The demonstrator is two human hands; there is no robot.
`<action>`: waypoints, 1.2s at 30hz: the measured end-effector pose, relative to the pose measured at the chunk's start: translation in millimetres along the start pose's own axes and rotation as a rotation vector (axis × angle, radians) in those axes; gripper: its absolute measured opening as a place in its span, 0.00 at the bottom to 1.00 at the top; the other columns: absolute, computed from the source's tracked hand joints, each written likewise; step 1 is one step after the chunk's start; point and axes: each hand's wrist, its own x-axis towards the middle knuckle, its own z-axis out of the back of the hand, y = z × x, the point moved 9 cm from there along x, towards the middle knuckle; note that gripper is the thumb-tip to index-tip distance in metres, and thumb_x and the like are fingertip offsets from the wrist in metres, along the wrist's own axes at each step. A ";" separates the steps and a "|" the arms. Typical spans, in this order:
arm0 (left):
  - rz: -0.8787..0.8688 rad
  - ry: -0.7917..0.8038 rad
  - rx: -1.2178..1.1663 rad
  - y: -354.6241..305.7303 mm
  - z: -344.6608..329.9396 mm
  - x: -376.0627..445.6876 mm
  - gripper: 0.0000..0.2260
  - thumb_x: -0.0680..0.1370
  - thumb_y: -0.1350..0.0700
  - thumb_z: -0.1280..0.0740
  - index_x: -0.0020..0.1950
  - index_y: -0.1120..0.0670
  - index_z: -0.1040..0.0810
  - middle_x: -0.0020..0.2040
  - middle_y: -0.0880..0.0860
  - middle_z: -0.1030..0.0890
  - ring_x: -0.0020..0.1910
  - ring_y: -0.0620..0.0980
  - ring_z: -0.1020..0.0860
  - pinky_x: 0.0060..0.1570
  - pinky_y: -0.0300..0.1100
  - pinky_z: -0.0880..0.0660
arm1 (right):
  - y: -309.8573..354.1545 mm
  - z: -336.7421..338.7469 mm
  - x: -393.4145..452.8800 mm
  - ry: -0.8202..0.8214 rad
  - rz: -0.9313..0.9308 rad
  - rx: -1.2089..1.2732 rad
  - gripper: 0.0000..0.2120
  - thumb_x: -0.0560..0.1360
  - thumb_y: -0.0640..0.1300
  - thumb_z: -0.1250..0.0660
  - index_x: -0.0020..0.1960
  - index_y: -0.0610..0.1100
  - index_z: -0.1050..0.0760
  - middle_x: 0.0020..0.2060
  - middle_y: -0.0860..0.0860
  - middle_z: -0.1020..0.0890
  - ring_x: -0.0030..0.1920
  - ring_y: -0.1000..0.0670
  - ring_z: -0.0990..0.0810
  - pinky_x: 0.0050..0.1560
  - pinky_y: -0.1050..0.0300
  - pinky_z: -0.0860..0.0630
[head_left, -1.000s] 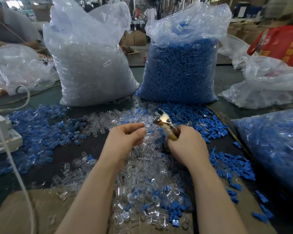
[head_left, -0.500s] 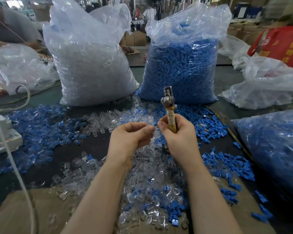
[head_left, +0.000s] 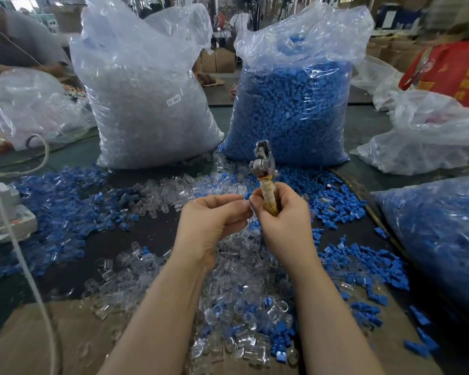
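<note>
My right hand (head_left: 284, 223) grips the tape-wrapped handle of a small metal tool (head_left: 263, 169), which stands upright with its metal head pointing away from me. My left hand (head_left: 211, 220) is curled beside it, its fingertips pinching something small at the right thumb; a bit of blue shows there, but what it is cannot be told. Beneath both hands lies a heap of clear plastic caps (head_left: 236, 293) mixed with blue plastic pieces (head_left: 344, 207) on a dark table (head_left: 114, 239).
A big bag of clear parts (head_left: 146, 104) and a big bag of blue parts (head_left: 290, 104) stand behind the heap. Another blue-filled bag (head_left: 439, 234) lies at right. More blue pieces (head_left: 54, 201), a white power strip (head_left: 6, 212) and cable sit at left.
The right hand has swung the tool from tilted left to upright and moved toward the left hand. The fingertips of both hands now meet.
</note>
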 end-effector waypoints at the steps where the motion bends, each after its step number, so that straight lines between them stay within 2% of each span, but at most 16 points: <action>1: -0.010 -0.009 0.010 -1.1 0.3 -0.2 0.05 0.70 0.66 0.25 0.44 0.61 0.17 0.40 0.58 0.14 0.39 0.51 0.14 0.35 0.36 0.21 | 0.0 -0.8 0.3 0.001 0.003 -0.017 0.06 0.77 0.42 0.31 0.42 0.47 0.25 0.28 0.60 0.24 0.29 0.59 0.29 0.31 0.65 0.31; 5: -0.094 -0.056 0.062 -9.6 2.6 -2.4 0.04 0.70 0.66 0.25 0.42 0.60 0.17 0.38 0.57 0.14 0.38 0.49 0.15 0.35 0.35 0.22 | -2.9 -2.3 1.6 -0.001 -0.006 -0.056 0.06 0.76 0.43 0.30 0.42 0.48 0.25 0.28 0.62 0.25 0.29 0.59 0.30 0.33 0.60 0.32; 9: -0.202 -0.107 0.166 -19.0 3.2 -5.8 0.05 0.70 0.67 0.24 0.40 0.58 0.16 0.35 0.55 0.15 0.32 0.45 0.17 0.33 0.32 0.24 | -0.3 -2.8 1.0 0.001 0.003 -0.036 0.06 0.76 0.44 0.31 0.42 0.46 0.25 0.28 0.59 0.25 0.28 0.58 0.31 0.29 0.63 0.33; 13: -0.260 -0.115 0.225 -22.9 3.1 -6.5 0.05 0.69 0.67 0.24 0.40 0.58 0.16 0.35 0.54 0.15 0.33 0.45 0.17 0.36 0.34 0.23 | 1.9 -2.5 0.1 0.010 0.003 -0.019 0.06 0.77 0.43 0.31 0.42 0.45 0.25 0.26 0.59 0.26 0.27 0.58 0.32 0.28 0.65 0.35; 17: -0.278 -0.118 0.251 -23.0 3.4 -6.4 0.04 0.70 0.65 0.24 0.41 0.58 0.16 0.35 0.53 0.15 0.33 0.45 0.17 0.35 0.33 0.23 | 1.0 -5.0 0.1 0.064 -0.025 -0.001 0.04 0.77 0.42 0.32 0.43 0.46 0.24 0.25 0.58 0.26 0.27 0.57 0.32 0.28 0.59 0.33; 21: -0.285 -0.132 0.275 -21.2 6.9 -5.3 0.04 0.71 0.64 0.24 0.40 0.58 0.17 0.33 0.52 0.16 0.31 0.43 0.19 0.35 0.34 0.23 | -4.0 -10.2 -1.0 0.172 -0.083 0.022 0.07 0.78 0.39 0.32 0.44 0.50 0.23 0.24 0.60 0.27 0.25 0.59 0.33 0.26 0.65 0.34; 25: -0.289 -0.153 0.260 -21.6 11.4 -3.7 0.04 0.72 0.64 0.25 0.41 0.58 0.18 0.35 0.54 0.16 0.35 0.47 0.16 0.38 0.37 0.21 | -6.4 -5.4 -1.2 0.249 -0.122 -0.021 0.06 0.76 0.40 0.31 0.45 0.50 0.22 0.30 0.59 0.23 0.31 0.58 0.28 0.33 0.65 0.29; 27: -0.287 -0.152 0.213 -22.8 13.4 -2.1 0.04 0.73 0.65 0.26 0.42 0.58 0.18 0.36 0.55 0.16 0.36 0.48 0.16 0.38 0.35 0.21 | -9.5 -1.2 -1.2 0.288 -0.142 -0.079 0.04 0.74 0.40 0.31 0.46 0.49 0.23 0.33 0.55 0.22 0.34 0.54 0.25 0.39 0.57 0.25; 30: -0.315 -0.148 0.194 -27.7 17.2 -1.0 0.05 0.73 0.65 0.26 0.41 0.57 0.19 0.35 0.53 0.15 0.36 0.48 0.16 0.35 0.33 0.23 | -11.5 -0.5 -2.0 0.351 -0.152 -0.191 0.06 0.73 0.39 0.29 0.49 0.44 0.24 0.42 0.44 0.19 0.43 0.40 0.21 0.48 0.43 0.23; 33: -0.365 -0.128 0.169 -33.3 19.4 -1.0 0.05 0.74 0.66 0.28 0.41 0.56 0.19 0.35 0.52 0.16 0.36 0.47 0.16 0.38 0.33 0.22 | -11.7 -5.8 -4.8 0.417 -0.153 -0.274 0.08 0.73 0.41 0.29 0.50 0.45 0.24 0.44 0.43 0.19 0.43 0.39 0.21 0.45 0.44 0.23; 36: -0.391 -0.105 0.169 -36.7 19.5 -1.5 0.06 0.74 0.67 0.29 0.42 0.57 0.19 0.35 0.51 0.16 0.36 0.45 0.17 0.39 0.33 0.22 | -13.1 -10.3 -7.0 0.467 -0.156 -0.296 0.09 0.74 0.41 0.29 0.52 0.43 0.25 0.45 0.41 0.20 0.37 0.42 0.25 0.39 0.50 0.28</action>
